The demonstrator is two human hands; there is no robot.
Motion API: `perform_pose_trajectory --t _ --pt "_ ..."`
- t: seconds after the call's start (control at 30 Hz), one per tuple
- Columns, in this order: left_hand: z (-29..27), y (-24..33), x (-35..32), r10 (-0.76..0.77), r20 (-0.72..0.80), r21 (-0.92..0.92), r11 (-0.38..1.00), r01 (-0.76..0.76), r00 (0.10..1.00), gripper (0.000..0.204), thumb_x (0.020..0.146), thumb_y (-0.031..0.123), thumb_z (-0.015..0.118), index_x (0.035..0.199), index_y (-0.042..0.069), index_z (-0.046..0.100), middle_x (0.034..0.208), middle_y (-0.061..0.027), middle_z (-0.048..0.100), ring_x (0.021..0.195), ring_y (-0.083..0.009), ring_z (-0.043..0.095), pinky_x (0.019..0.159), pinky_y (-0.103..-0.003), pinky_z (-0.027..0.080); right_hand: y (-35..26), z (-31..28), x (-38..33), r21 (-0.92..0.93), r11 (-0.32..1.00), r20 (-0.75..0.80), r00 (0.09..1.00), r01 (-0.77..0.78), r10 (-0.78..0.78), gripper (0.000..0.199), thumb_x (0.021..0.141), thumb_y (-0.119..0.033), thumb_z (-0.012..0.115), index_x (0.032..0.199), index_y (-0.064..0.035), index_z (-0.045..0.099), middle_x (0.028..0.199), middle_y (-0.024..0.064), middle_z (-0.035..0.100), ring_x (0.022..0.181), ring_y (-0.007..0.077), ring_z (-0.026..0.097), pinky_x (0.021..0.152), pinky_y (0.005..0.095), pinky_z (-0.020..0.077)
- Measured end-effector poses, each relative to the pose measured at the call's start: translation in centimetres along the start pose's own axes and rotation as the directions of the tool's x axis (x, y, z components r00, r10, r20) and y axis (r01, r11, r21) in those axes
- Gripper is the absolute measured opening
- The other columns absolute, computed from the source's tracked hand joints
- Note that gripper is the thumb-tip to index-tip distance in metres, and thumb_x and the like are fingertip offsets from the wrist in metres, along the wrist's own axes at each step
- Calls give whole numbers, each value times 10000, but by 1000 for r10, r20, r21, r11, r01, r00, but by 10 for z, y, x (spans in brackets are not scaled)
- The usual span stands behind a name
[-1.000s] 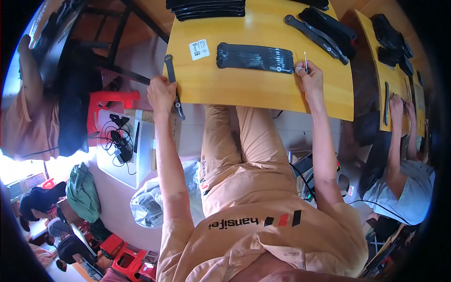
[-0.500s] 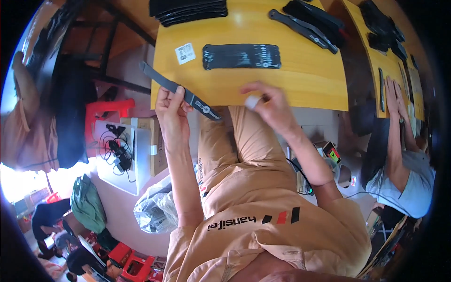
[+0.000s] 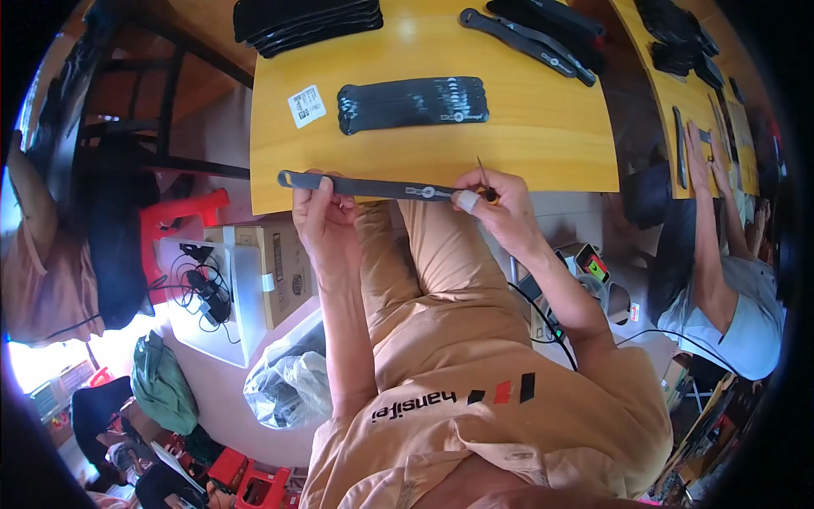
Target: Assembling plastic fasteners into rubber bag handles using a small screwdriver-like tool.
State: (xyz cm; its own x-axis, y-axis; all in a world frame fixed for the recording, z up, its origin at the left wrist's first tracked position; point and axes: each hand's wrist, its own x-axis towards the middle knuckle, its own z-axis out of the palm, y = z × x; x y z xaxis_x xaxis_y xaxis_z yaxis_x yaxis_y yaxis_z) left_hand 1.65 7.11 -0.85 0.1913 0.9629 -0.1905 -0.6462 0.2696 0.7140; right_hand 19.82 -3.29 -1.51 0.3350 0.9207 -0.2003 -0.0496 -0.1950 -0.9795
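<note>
We observe both hands near the front edge of a yellow wood-grained worktop [image 3: 543, 140]. Our left hand [image 3: 326, 208] is closed in a pinch, thumb on top, on a long, flat, black strap [image 3: 373, 184] with a slot at its left end and pale printing toward its right end. We record the strap as stretched between the two hands, sloping slightly down toward the right one; its slotted end projects to the left of the left hand.

Our right hand [image 3: 498, 204] is curled around a slender pointed tool [image 3: 490, 194] with an orange-and-dark handle, its thin tip directed away from us. The strap's right end meets the fingers of this hand; we cannot tell how firmly they grip it. We note a white wrapping [image 3: 465, 201] on one digit there.

Beyond and between the hands we find a flat black bundle of straps [image 3: 413, 103] with glossy streaks, lying crosswise on the worktop. Just to its left, beyond the left hand, lies a white rectangular printed label [image 3: 306, 106]. Farther beyond the left hand we see a thick black layered stack [image 3: 309, 27]; farther beyond the right hand, loose black straps [image 3: 527, 44] lie at a slant beside more dark material.
</note>
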Motion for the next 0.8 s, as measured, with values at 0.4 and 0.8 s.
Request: perform_pose_trajectory --t 0.4,0.8 --pt "-11 12 42 -234 88 489 857 163 968 162 859 74 517 975 -17 586 765 -68 604 608 -108 596 549 -190 503 -14 -38 25 152 978 -111 980 -146 163 77 762 -78 621 790 -7 610 622 -5 542 439 18 396 373 156 277" --pt "-16 -9 92 -51 69 684 730 -10 996 112 764 -31 617 871 -9 600 703 -30 589 562 -66 524 487 -158 405 7 -43 64 15 999 -304 952 -47 49 54 738 -32 625 773 9 617 607 -21 518 533 25 426 470 174 329"
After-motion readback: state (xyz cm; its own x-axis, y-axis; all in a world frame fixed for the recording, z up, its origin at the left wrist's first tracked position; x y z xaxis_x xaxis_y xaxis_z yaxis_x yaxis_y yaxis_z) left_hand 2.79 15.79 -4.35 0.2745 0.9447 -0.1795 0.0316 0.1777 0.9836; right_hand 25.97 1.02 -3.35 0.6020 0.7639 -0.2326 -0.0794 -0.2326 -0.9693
